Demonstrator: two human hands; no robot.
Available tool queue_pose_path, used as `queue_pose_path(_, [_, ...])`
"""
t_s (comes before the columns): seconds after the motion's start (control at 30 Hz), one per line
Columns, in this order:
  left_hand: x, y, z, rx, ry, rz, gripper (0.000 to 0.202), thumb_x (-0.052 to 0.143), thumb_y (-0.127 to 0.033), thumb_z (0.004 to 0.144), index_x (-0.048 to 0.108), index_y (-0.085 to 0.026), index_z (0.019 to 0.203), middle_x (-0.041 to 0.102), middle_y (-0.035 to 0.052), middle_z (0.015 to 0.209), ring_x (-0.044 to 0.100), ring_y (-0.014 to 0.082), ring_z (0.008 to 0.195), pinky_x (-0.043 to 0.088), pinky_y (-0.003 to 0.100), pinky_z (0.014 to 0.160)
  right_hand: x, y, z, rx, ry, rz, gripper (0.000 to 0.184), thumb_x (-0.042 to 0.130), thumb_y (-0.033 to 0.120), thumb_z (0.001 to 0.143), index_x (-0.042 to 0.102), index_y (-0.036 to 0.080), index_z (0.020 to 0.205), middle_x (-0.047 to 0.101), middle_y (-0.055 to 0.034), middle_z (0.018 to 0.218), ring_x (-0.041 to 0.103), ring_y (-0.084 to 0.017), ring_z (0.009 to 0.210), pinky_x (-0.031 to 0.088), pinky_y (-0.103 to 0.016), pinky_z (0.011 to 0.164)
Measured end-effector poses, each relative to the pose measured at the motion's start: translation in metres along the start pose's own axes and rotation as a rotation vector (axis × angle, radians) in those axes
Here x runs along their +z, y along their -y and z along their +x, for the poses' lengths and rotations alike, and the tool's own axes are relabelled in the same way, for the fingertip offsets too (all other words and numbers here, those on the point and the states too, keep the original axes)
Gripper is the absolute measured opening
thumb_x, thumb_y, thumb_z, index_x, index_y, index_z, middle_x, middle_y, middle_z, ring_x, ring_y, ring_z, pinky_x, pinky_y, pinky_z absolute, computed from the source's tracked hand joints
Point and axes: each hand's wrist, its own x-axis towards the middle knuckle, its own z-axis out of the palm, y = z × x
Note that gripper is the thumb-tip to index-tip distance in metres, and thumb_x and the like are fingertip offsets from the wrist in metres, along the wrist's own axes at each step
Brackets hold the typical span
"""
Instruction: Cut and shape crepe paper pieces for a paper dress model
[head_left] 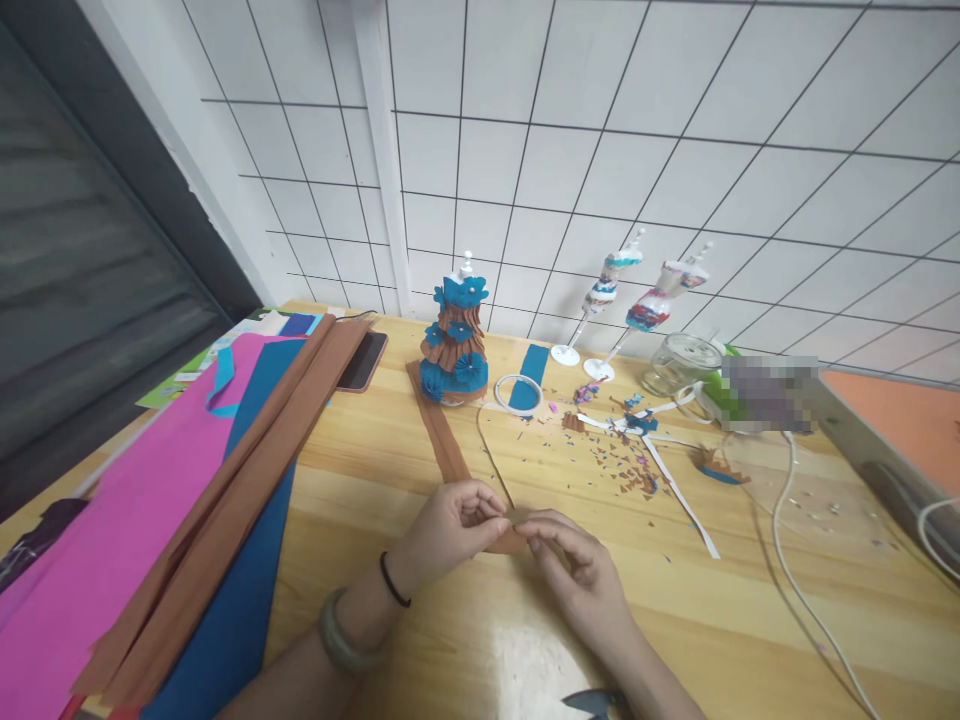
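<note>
My left hand [465, 525] and my right hand [577, 572] meet fingertip to fingertip above the table. Between them they pinch the end of a thin brown strand [493, 458], which runs back toward a white ring [518, 395]. Under my left fingers lies a long brown crepe paper strip [442, 440], its near end curling out below the hands. At the strip's far end stands a small dress form [454, 345], covered in ruffled brown and blue paper with blue flowers. Whether the strand is paper or cord is not clear.
Pink [142, 470], brown and blue paper lengths cover the left side beside a phone [365, 362]. Two white-stemmed figures [600, 290] stand by the wall. Paper scraps [634, 460], white strips and a cable [787, 560] lie right. Dark blades [589, 700] show at the bottom.
</note>
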Motion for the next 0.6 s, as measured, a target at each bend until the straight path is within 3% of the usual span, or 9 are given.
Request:
queue_pose_path(0.13, [0.002,0.001,-0.003,0.076,-0.043,0.074,0.012,0.059,-0.017,0.070,0.059,-0.011,0.080,0.064,0.0049,0.076,0.061,0.0128,0.070,0.047,0.021,0.061,0.001,-0.001,-0.001,0.067,-0.029,0.018,0.014,0.053,0.023,0.083,0.065,0.022,0.091,0.067,-0.0059,0.089,0.062,-0.018,0.086,0.050,-0.028,0.076])
queue_pose_path(0.37, [0.004,-0.002,-0.005,0.259,-0.055,0.368,0.015,0.060,-0.018,0.073,0.063,-0.014,0.087,0.063,0.0019,0.072,0.052,0.0082,0.056,0.040,0.018,0.051,0.004,-0.011,-0.002,0.069,-0.153,-0.022,0.011,0.060,0.022,0.079,0.064,0.022,0.089,0.068,-0.0040,0.083,0.064,-0.016,0.077,0.053,-0.027,0.071])
queue_pose_path(0.6, [0.003,0.001,-0.005,0.318,0.015,0.410,0.013,0.062,-0.023,0.074,0.065,-0.015,0.084,0.058,0.0022,0.073,0.048,0.0092,0.059,0.040,0.020,0.056,0.001,-0.002,-0.001,-0.289,-0.136,-0.280,0.025,0.057,0.008,0.080,0.058,0.023,0.100,0.066,-0.0039,0.084,0.061,-0.016,0.079,0.050,-0.029,0.069])
